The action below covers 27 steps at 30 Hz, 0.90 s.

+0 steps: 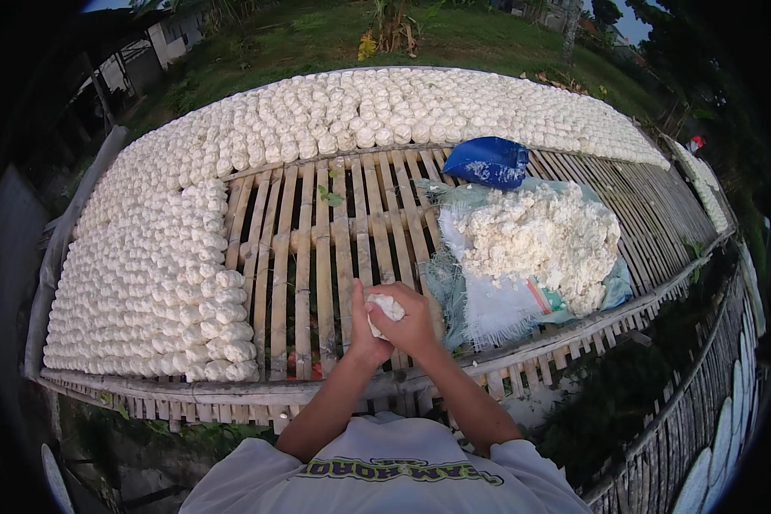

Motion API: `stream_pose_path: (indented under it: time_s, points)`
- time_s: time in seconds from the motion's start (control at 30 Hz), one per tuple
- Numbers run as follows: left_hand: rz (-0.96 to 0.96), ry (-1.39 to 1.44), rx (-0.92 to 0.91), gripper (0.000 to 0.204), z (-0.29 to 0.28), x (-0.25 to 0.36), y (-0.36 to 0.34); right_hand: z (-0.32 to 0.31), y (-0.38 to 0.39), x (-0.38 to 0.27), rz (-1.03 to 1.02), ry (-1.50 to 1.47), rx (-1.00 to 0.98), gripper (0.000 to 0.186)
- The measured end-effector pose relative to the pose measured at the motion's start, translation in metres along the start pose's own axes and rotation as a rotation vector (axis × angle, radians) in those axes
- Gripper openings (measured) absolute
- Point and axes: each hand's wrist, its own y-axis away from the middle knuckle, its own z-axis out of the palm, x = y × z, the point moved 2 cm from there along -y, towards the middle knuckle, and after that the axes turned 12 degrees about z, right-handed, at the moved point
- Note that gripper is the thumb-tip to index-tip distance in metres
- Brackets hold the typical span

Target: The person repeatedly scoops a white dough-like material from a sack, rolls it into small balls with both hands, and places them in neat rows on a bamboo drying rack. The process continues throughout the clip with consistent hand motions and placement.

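Between my two hands, over the bamboo slats, is a lump of white dough-like stuff (386, 310). My right hand (414, 321) curls around it from the right, fingers bent over its top. On the other side my left hand (362, 325) presses against it, thumb or fingers pointing upward; part of that hand is covered by the right one. To the right lies a heap of crumbly white stuff (548, 240) on a frayed woven sack (493, 310). Rows of white rounded lumps (163, 291) cover the left side and far edge of the rack.
A slatted bamboo rack (304, 257) stands before me, with gaps between its strips. At the far side of the heap rests a blue plastic scoop-like container (488, 161). A bamboo rail (317, 391) runs along the near edge. Another slatted rack (685, 428) stands at the right.
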Motion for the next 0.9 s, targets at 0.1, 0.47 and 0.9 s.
stream_pose_path:
  time_s: [0.1,0.47,0.9]
  points:
    - [0.128,0.036,0.088,0.085,0.0,-0.003,0.001,0.01,0.004,0.002,0.061,-0.094,0.172,0.039]
    - [0.129,0.031,0.073,0.068,-0.004,0.003,0.008,0.01,0.016,0.002,0.061,-0.144,-0.019,0.038]
    - [0.05,0.053,0.051,0.077,-0.004,0.017,0.019,0.022,0.018,-0.01,0.265,-0.287,-0.083,0.058]
